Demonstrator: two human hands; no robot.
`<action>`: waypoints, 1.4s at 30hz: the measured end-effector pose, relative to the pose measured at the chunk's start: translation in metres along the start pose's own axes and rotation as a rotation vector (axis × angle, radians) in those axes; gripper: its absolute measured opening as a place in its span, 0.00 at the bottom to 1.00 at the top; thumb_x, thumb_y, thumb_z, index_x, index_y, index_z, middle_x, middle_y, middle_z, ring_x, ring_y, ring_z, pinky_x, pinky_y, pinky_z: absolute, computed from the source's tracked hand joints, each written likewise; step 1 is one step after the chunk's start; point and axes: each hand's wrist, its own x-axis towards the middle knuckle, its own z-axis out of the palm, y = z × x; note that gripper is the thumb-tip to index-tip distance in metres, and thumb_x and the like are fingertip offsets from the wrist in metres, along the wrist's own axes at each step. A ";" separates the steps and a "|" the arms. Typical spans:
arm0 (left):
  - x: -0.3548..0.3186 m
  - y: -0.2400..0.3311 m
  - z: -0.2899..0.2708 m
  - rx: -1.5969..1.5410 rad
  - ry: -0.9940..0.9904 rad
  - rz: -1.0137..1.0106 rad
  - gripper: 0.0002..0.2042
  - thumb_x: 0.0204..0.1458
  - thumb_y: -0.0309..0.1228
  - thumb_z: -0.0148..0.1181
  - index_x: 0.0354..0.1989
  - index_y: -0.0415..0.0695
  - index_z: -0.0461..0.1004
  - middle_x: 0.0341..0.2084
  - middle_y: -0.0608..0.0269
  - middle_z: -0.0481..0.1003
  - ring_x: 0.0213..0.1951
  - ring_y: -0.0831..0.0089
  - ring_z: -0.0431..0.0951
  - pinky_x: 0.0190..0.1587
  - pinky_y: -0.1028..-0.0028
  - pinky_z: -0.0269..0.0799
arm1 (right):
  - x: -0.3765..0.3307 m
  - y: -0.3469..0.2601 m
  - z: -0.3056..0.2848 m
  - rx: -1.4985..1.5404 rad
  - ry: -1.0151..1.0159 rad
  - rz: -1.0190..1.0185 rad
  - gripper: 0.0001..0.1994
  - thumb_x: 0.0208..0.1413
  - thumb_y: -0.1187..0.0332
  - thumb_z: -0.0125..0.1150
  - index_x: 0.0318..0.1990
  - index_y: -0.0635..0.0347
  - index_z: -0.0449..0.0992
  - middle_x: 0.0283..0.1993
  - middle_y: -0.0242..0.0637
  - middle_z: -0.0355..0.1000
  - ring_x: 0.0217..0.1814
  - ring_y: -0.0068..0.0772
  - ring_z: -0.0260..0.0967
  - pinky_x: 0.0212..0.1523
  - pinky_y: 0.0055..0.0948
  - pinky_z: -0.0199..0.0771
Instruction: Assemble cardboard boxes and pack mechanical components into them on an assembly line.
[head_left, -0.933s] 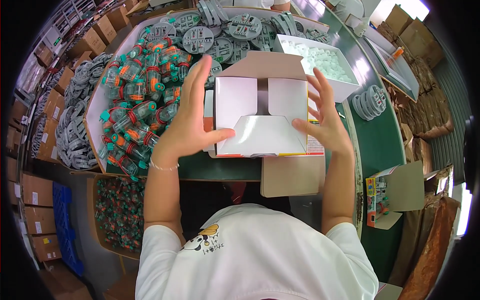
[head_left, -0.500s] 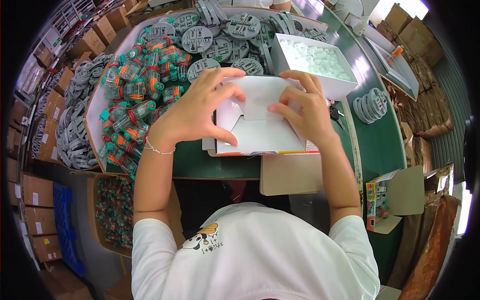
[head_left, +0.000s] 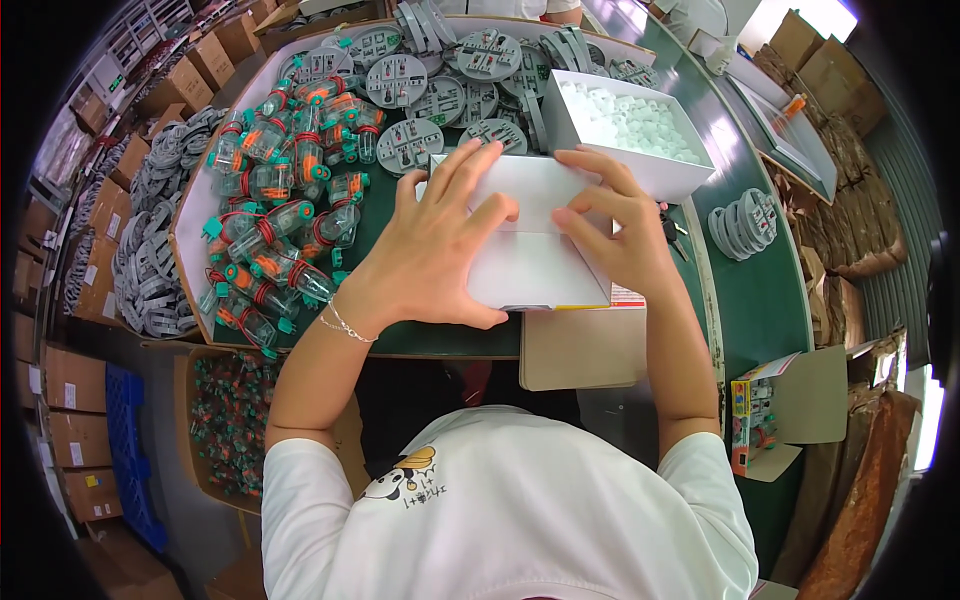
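Left hand (head_left: 440, 245) and right hand (head_left: 615, 225) pressed flat on white box (head_left: 535, 265), neither grip clenched, green surface (head_left: 450, 335), clear plastic parts (head_left: 275, 215) at nine o'clock

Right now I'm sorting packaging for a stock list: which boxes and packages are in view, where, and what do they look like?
White folded cardboard carton: table centre, under both hands, flat rectangle.
Open white tray box: behind the carton, filled with small white pieces.
Colourful printed retail box: lower right, open brown flap.
Brown cardboard shipping boxes: stacked far left, white labels.
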 end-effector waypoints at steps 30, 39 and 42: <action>-0.056 0.020 0.071 -0.193 0.327 -0.298 0.14 0.42 0.33 0.74 0.38 0.46 0.81 0.69 0.29 0.46 0.70 0.32 0.47 0.67 0.47 0.54 | -0.037 -0.040 0.048 -0.075 -0.085 0.004 0.13 0.47 0.79 0.63 0.43 0.59 0.79 0.33 0.36 0.70 0.35 0.43 0.67 0.39 0.40 0.69; -0.059 0.020 0.088 -0.277 0.400 -0.372 0.09 0.43 0.31 0.74 0.31 0.44 0.82 0.68 0.33 0.53 0.70 0.34 0.50 0.66 0.49 0.57 | -0.051 -0.028 0.060 -0.170 -0.406 0.160 0.12 0.49 0.74 0.66 0.43 0.59 0.78 0.42 0.38 0.70 0.46 0.44 0.68 0.47 0.41 0.71; -0.057 0.018 0.083 -0.237 0.376 -0.375 0.12 0.43 0.34 0.74 0.35 0.45 0.82 0.68 0.35 0.53 0.70 0.33 0.49 0.66 0.49 0.56 | -0.039 -0.055 0.040 -0.035 -0.062 0.033 0.17 0.44 0.78 0.69 0.45 0.59 0.79 0.44 0.43 0.74 0.48 0.49 0.71 0.48 0.39 0.72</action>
